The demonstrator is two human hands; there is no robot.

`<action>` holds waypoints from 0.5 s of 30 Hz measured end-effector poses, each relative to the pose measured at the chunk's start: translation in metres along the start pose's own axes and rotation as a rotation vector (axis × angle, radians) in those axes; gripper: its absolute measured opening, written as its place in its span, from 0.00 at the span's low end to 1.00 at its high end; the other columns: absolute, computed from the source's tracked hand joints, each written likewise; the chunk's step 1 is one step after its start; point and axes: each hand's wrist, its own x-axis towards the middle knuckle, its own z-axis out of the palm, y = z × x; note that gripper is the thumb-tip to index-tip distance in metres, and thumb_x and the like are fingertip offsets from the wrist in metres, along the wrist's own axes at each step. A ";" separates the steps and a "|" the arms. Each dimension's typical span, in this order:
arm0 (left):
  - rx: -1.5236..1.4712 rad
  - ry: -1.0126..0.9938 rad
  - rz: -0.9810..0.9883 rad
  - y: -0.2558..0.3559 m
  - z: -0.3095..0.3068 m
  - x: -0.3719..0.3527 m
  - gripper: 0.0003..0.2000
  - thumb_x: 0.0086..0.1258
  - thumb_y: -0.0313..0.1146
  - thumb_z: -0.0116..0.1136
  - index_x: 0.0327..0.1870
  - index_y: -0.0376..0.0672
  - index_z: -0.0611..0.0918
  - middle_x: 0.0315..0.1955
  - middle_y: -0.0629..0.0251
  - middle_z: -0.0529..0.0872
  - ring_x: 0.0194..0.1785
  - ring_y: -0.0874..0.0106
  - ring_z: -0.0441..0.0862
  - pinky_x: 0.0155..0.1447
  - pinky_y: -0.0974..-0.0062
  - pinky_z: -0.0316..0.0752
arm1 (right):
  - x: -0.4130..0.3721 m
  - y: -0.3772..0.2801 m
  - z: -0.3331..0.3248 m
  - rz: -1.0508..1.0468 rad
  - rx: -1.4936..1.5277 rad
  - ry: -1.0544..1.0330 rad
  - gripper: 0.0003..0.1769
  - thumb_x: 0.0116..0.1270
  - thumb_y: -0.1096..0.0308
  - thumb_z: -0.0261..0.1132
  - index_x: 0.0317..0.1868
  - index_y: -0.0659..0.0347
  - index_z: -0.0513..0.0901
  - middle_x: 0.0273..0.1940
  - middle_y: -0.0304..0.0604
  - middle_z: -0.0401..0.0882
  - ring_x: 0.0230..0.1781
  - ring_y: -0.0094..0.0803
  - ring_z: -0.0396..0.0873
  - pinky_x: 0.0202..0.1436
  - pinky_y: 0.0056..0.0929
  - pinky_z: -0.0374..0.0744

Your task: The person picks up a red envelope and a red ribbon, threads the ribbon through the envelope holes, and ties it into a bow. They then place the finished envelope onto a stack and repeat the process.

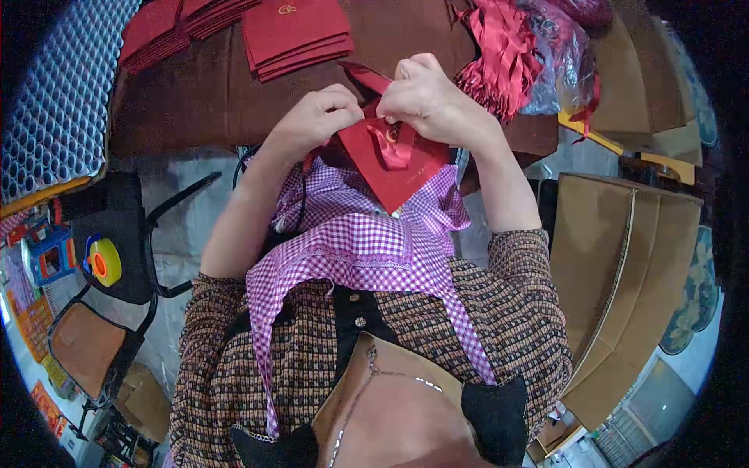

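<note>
A red gift bag [395, 186] with gold print is in front of my chest, one corner pointing down towards my lap. A red ribbon loop [395, 151] hangs over its face. My left hand [321, 117] is closed in a pinch at the bag's upper left edge. Opposite it, my right hand [427, 100] has its fingers curled at the top of the bag near the ribbon. The exact spot each fingertip grips is hidden. Below the bag is a purple checked apron [359, 246].
Stacked flat red bags [292, 35] lie on the brown-covered table [211, 97]. Red ribbons [502, 58] are heaped at the right beside clear plastic. Cardboard boxes [616, 273] stand to my right. At left are a chair [90, 335], a roll of yellow tape [105, 261] and a honeycomb-patterned sheet [58, 101].
</note>
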 end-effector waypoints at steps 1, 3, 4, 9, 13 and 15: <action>-0.001 -0.001 -0.002 0.000 0.000 0.000 0.09 0.62 0.32 0.58 0.32 0.33 0.81 0.35 0.63 0.79 0.42 0.71 0.76 0.50 0.76 0.69 | 0.000 0.001 -0.001 0.002 0.002 0.000 0.03 0.51 0.72 0.66 0.29 0.56 0.81 0.26 0.31 0.79 0.34 0.29 0.72 0.53 0.31 0.64; 0.067 -0.099 0.025 0.001 0.001 -0.001 0.08 0.62 0.32 0.57 0.34 0.34 0.81 0.35 0.63 0.79 0.44 0.71 0.75 0.51 0.76 0.69 | -0.001 0.001 -0.001 0.042 0.052 -0.073 0.04 0.52 0.71 0.65 0.31 0.57 0.82 0.27 0.32 0.79 0.35 0.30 0.72 0.55 0.33 0.64; 0.065 -0.100 0.022 0.002 0.001 0.000 0.08 0.62 0.32 0.57 0.34 0.34 0.81 0.35 0.63 0.79 0.44 0.71 0.75 0.51 0.76 0.69 | 0.001 -0.001 -0.001 0.030 0.051 -0.042 0.05 0.54 0.71 0.65 0.32 0.57 0.82 0.28 0.33 0.79 0.35 0.32 0.72 0.56 0.34 0.63; 0.111 -0.238 0.015 0.011 -0.001 -0.002 0.09 0.62 0.32 0.56 0.34 0.34 0.80 0.34 0.64 0.77 0.44 0.72 0.74 0.50 0.76 0.67 | 0.003 -0.004 0.006 0.055 0.115 -0.143 0.06 0.53 0.70 0.66 0.33 0.57 0.83 0.29 0.34 0.79 0.38 0.33 0.71 0.57 0.34 0.63; 0.101 -0.226 0.087 -0.002 0.004 -0.004 0.10 0.61 0.33 0.57 0.33 0.33 0.79 0.34 0.63 0.77 0.41 0.73 0.74 0.48 0.75 0.68 | 0.000 -0.006 0.015 0.075 0.155 -0.154 0.05 0.52 0.72 0.66 0.32 0.58 0.83 0.27 0.34 0.79 0.38 0.31 0.71 0.57 0.34 0.63; 0.079 -0.128 0.051 -0.004 0.009 -0.006 0.09 0.60 0.32 0.57 0.30 0.34 0.78 0.31 0.66 0.77 0.36 0.75 0.74 0.43 0.76 0.70 | -0.003 -0.005 0.017 0.074 0.154 -0.140 0.05 0.51 0.73 0.66 0.31 0.58 0.83 0.27 0.34 0.78 0.37 0.31 0.72 0.57 0.34 0.63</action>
